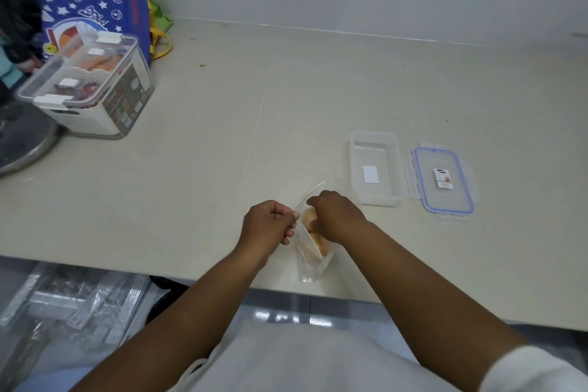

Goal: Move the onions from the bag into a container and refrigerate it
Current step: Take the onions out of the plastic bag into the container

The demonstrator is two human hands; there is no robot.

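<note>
**Both hands on the bag at the surface's near edge**

A pale surface [222, 137] runs along a white wall, and all the action sits beside the open clear container [375, 169]. Just nearer than it and to its left, the clear bag [310, 261] stands at the front edge, onions [318, 242] showing pale inside. The left hand [269, 226] is closed, pinching the bag's left lip; the right hand [337, 216] is curled over the mouth, fingers hidden, so its exact grip can't be told. Just right of the container lies its blue-rimmed lid [442, 181], flat. Far left of it, a lidded storage box [92, 86] and a blue tote [95, 0].
</note>
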